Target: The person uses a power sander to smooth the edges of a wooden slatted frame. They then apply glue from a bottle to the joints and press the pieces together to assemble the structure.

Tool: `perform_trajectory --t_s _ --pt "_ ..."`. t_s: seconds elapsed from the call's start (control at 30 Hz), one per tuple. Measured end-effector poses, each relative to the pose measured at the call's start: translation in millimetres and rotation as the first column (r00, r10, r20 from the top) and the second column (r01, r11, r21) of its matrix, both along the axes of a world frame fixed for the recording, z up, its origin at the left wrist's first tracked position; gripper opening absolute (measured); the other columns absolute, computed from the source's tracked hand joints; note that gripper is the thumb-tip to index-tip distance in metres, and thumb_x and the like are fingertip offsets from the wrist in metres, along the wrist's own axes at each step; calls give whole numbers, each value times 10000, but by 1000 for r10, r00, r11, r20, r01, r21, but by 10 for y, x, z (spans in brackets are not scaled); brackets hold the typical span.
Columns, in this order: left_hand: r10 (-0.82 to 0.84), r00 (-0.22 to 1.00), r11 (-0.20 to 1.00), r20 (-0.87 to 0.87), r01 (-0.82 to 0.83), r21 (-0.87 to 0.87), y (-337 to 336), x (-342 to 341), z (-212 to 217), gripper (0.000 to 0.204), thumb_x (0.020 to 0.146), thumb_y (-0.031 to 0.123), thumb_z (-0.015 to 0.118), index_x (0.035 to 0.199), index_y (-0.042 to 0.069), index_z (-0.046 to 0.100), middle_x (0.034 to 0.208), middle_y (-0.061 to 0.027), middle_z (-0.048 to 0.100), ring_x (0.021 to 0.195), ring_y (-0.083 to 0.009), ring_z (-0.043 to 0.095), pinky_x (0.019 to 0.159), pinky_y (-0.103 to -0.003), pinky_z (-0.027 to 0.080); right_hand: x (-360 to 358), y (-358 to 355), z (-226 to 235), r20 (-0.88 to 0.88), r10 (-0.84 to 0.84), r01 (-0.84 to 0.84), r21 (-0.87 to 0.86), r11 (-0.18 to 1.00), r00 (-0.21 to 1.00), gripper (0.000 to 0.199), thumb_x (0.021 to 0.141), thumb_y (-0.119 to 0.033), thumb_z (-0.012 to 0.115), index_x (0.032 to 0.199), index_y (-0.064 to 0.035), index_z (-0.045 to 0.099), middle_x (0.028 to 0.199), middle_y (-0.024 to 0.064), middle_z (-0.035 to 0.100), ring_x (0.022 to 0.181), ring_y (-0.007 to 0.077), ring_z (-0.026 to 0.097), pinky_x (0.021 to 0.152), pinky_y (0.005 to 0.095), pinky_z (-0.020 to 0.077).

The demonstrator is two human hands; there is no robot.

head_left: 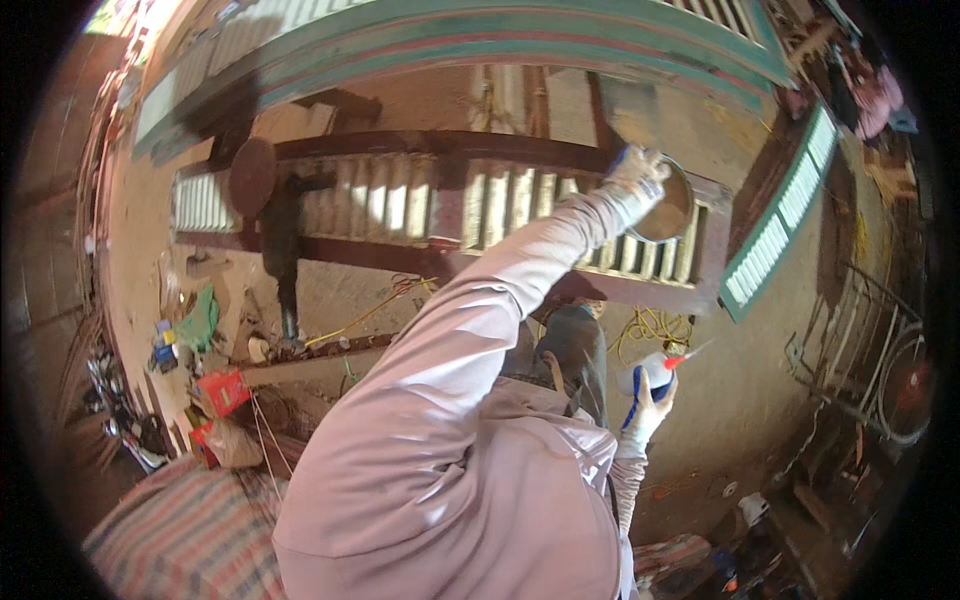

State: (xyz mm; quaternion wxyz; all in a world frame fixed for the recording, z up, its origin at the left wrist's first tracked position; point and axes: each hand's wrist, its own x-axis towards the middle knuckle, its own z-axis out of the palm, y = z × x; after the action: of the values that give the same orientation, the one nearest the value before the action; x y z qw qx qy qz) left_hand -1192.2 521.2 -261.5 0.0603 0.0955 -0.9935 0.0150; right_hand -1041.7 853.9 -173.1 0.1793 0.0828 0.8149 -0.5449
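Observation:
My left hand [640, 178], in a pale glove with blue patches, reaches across to the far right. Its fingers are closed on the rim of a round tin [668, 205] whose inside looks brown. The tin is over the right end of a dark red louvred shutter [450, 205] with pale slats; whether it rests on the slats I cannot tell. Nearer to me, at the right, my gloved right hand [652, 402] is wrapped round a whitish squeeze bottle [652, 370]. A red cap with a thin nozzle points up to the right from it.
A green louvred frame [450, 45] spans the far side, and a green shutter [780, 215] leans at the right. Yellow cord [650, 330] lies coiled on the floor. A dark post-like tool [283, 240] crosses the shutter's left part. A red box [222, 392] stands lower left.

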Motion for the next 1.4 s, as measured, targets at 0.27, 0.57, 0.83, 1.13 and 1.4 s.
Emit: perform_trajectory --t_s 0.27,0.57,0.83,1.13,1.4 --pt "574 746 792 -337 -403 458 -1053 2176 509 127 754 110 840 836 79 749 1226 -92 539 1182 -272 540 865 -372 626 220 -408 110 5 162 -162 17 987 987 572 883 -109 796 1383 6 542 1202 101 641 1043 185 626 942 331 510" --pt "834 532 461 147 -817 346 -2668 3935 -227 375 712 458 869 1038 280 817 1324 -38 626 1273 -295 533 1064 -424 439 665 -993 -63 81 295 -298 28 954 952 554 881 -75 788 1374 19 554 1187 106 665 1065 179 631 961 331 501" --pt "738 584 480 339 -807 344 -2941 3949 -399 574 672 535 888 1163 259 778 1357 -42 614 1267 -301 575 1074 -446 430 833 -1320 0 84 328 -334 85 939 941 569 859 -114 815 1355 17 570 1176 129 675 1045 195 640 943 350 516" --pt "554 675 278 487 -701 656 -3285 3775 -362 959 544 489 1013 1230 17 536 1097 -128 642 1036 -241 615 933 -355 483 981 -1391 -44 73 295 -301 102 948 953 540 872 -114 799 1345 20 576 1153 120 682 1026 192 642 939 351 517" --pt "624 673 278 397 -666 693 -3214 3842 -397 1114 517 460 1032 1341 -38 472 1281 -210 598 1205 -308 582 1038 -405 467 1059 -1605 62 64 340 -344 51 938 938 476 871 -92 800 1289 13 598 1125 99 683 1001 167 643 907 332 529"
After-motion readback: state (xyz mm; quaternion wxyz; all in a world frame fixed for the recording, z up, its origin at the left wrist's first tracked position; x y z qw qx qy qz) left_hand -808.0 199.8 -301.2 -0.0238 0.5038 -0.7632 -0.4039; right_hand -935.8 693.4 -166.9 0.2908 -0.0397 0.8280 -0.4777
